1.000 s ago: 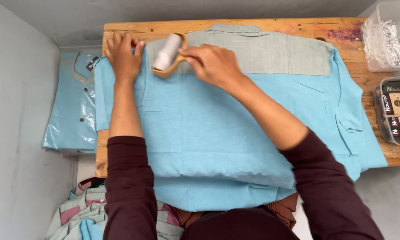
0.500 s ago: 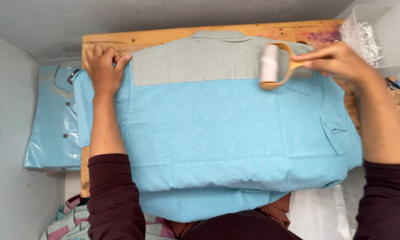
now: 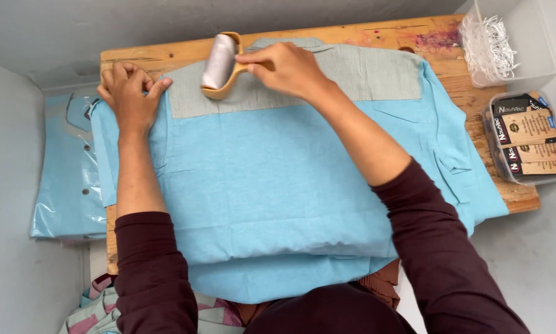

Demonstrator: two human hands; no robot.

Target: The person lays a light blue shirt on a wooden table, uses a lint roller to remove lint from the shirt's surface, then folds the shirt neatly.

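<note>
**Head view: roller at the yoke's left end, held from its right**

Head view, looking straight down. Right hand (image 3: 287, 68) closed round the wooden handle of a lint roller (image 3: 221, 63); fingers (image 3: 259, 57) clamped on that handle, thumb side toward the roll. White roll lying just left of those fingers, long axis running away from the body and tilted slightly, resting on the grey yoke of a blue shirt (image 3: 271, 185). Handle pointing right, into the palm. Right hand clearly the nearer one, being the holder.

Left hand (image 3: 129, 93) further left again, well clear of the roll, pressed flat on the shirt's shoulder corner with fingers (image 3: 118, 73) curled together over the fabric edge, pinning it.

Shirt spread back-up over a wooden surface (image 3: 352, 34), stained purple at its far right. Right of the fingers: a long stretch of grey yoke, then a clear tub of white strings (image 3: 506, 43) and a tub of card tags (image 3: 528, 136). Beyond the left hand, a bagged blue shirt (image 3: 64, 179) lower down. Grey walls close on three sides; striped cloth (image 3: 98, 315) near the body.
</note>
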